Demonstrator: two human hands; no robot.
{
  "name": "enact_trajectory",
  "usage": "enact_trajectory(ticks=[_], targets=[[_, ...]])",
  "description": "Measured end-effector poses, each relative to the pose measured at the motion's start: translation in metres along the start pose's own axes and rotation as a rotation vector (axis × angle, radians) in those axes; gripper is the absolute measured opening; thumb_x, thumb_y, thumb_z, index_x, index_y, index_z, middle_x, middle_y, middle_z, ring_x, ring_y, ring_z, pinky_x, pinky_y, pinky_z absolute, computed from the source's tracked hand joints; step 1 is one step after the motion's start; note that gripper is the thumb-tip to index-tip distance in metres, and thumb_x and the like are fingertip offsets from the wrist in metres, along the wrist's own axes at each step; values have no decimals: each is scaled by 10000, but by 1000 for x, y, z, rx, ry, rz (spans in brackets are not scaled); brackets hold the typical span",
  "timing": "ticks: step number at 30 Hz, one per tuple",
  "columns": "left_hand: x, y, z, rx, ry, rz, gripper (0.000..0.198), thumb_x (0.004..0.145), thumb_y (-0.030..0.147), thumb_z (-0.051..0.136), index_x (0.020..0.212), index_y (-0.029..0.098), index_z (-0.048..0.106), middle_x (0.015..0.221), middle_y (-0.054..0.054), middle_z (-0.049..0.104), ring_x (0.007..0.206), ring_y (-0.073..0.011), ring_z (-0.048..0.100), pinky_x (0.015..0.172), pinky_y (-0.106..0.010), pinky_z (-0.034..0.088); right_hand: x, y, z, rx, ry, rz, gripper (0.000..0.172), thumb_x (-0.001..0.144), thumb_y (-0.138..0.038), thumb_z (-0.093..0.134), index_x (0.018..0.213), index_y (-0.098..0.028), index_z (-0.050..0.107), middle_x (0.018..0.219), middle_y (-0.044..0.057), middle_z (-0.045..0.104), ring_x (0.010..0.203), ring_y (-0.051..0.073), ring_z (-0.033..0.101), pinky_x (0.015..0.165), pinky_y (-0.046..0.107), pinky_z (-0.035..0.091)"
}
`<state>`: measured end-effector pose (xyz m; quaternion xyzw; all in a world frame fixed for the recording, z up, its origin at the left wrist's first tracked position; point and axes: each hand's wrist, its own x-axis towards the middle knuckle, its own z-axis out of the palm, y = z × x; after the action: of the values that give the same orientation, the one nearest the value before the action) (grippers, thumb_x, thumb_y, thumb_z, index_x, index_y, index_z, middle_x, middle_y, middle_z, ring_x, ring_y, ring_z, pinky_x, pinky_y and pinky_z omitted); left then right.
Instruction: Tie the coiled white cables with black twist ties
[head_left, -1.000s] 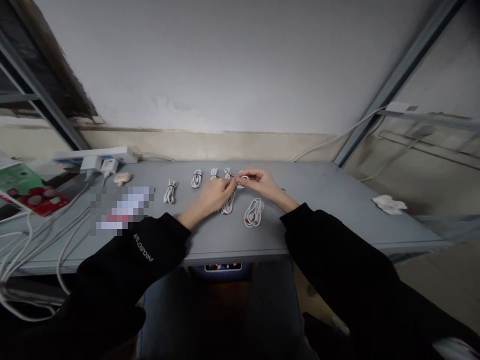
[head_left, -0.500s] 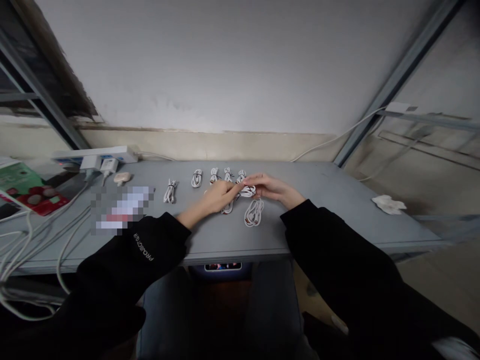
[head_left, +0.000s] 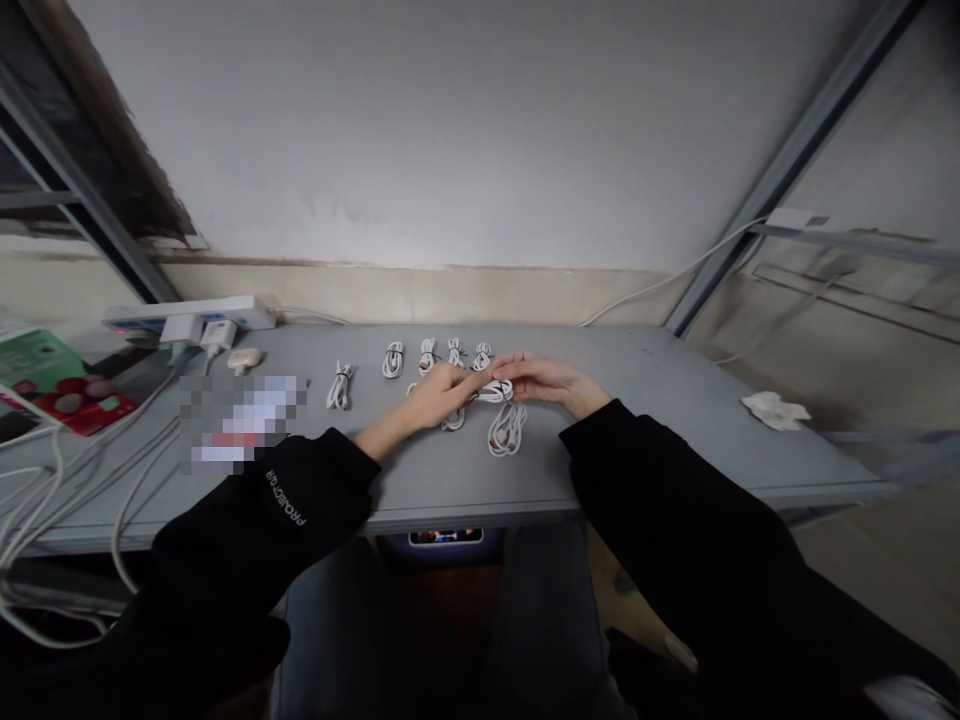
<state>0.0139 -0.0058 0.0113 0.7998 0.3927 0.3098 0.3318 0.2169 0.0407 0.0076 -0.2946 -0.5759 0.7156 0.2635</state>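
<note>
Both my hands meet over the middle of the grey table (head_left: 645,440). My left hand (head_left: 439,392) and my right hand (head_left: 544,380) pinch a small coiled white cable (head_left: 494,391) between their fingertips, just above the tabletop. Another loose white coil (head_left: 507,428) lies right in front of them, and a further one (head_left: 453,419) peeks out under my left hand. Behind my hands runs a row of tied white cable bundles (head_left: 393,358), with one more (head_left: 340,385) off to the left.
A white power strip (head_left: 187,313) with chargers plugged in sits at the back left, its cables (head_left: 67,480) trailing over the left edge. A green and red box (head_left: 52,380) lies far left. A crumpled white cloth (head_left: 774,409) rests at the right.
My hands have come down and slightly nearer with the small coil. The right hand has flattened toward the table, and the row of bundles behind it now shows.
</note>
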Motion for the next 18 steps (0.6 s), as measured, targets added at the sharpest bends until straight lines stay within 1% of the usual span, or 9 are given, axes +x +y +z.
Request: enact_trajectory(ticks=[3,7,10,13,16,18], targets=[[1,-2,0,-29,7,-37,557,925,555,417,487,211,400,453,32,357,481,-106,313,529,-277,251,2,1,1,20,-3,-10,178,712,-236,842,814,-141,731,669,-21,641,564,60,537,507,179,429],[2,-4,-2,-46,-8,-89,602,941,582,377,480,201,451,437,13,381,476,-114,333,533,-277,270,5,3,1,42,10,-7,137,757,-207,811,830,-134,722,696,-9,653,585,69,558,525,188,441],[2,-4,-2,-74,-16,-105,671,937,665,314,482,197,471,446,-3,406,482,-121,355,537,-276,281,7,5,2,86,25,-8,119,778,-201,796,804,-127,707,737,11,672,631,81,585,575,197,470],[3,-7,-1,-145,-38,-100,728,906,755,247,501,197,479,458,-11,418,470,-119,342,518,-277,258,8,7,4,120,29,-15,107,810,-211,774,800,-132,703,749,11,666,641,83,586,584,196,468],[4,-9,-1,-224,-90,-82,760,873,808,198,495,201,455,437,0,358,440,-109,287,491,-278,208,10,8,6,141,36,-48,111,841,-230,754,790,-149,697,734,-2,651,628,81,569,611,205,472],[4,-10,-1,-288,-125,-97,783,848,839,149,481,208,431,416,12,302,421,-102,247,474,-277,187,12,9,6,152,57,-87,115,844,-234,751,781,-157,694,739,-3,653,643,86,573,643,215,482]])
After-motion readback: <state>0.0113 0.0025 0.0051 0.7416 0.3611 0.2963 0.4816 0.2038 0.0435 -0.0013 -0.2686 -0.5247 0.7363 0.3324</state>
